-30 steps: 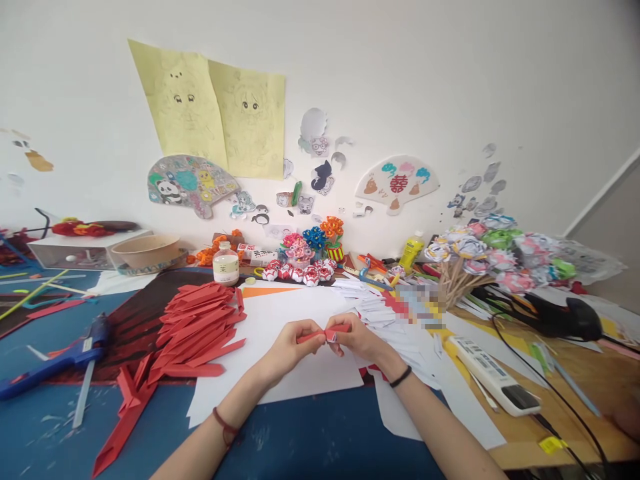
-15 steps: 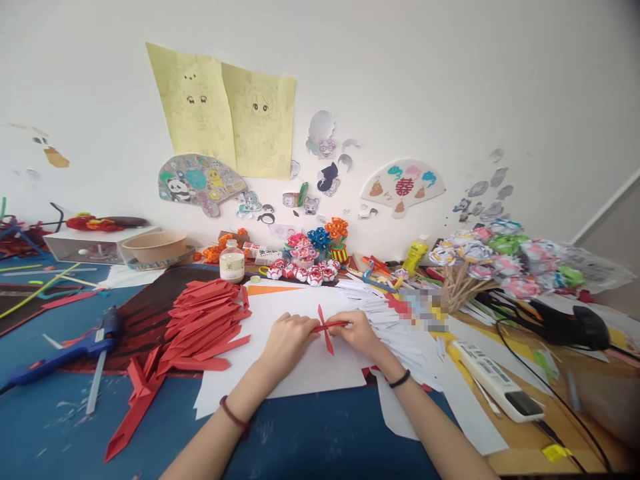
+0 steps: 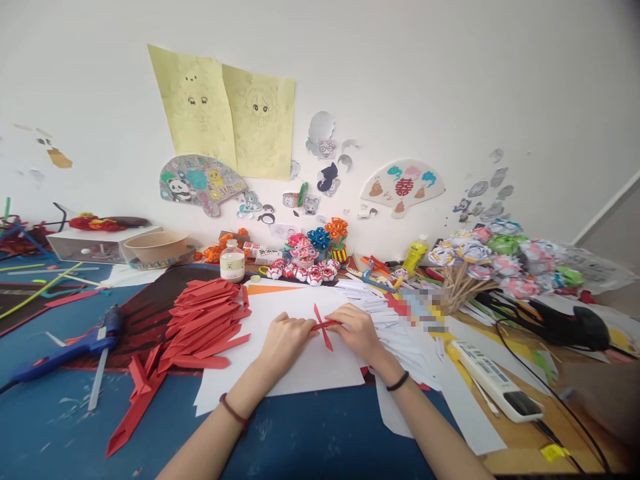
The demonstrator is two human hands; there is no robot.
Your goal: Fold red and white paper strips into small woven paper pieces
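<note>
Two red paper strips (image 3: 324, 327) cross in an X above white paper sheets (image 3: 260, 377). One end of the crossed strips is pinched in my left hand (image 3: 287, 341), and my right hand (image 3: 356, 331) grips the opposite end. The other strip's tips stick out free, one up and one down, between the hands. To the left lies a large pile of folded red paper strips (image 3: 203, 323). Beside my right hand are many white folded strips (image 3: 395, 327).
A blue glue gun (image 3: 93, 343) lies at the left. Behind the sheets stand a glass jar (image 3: 232, 261) and small paper flowers (image 3: 303, 269). A power strip (image 3: 495, 381), a black cable and a bunch of paper flowers (image 3: 500, 253) are at the right.
The crossed red strips have tilted slightly, their free upper tip now leaning further left. My right hand has shifted a little and its fingers have curled further over the paper.
</note>
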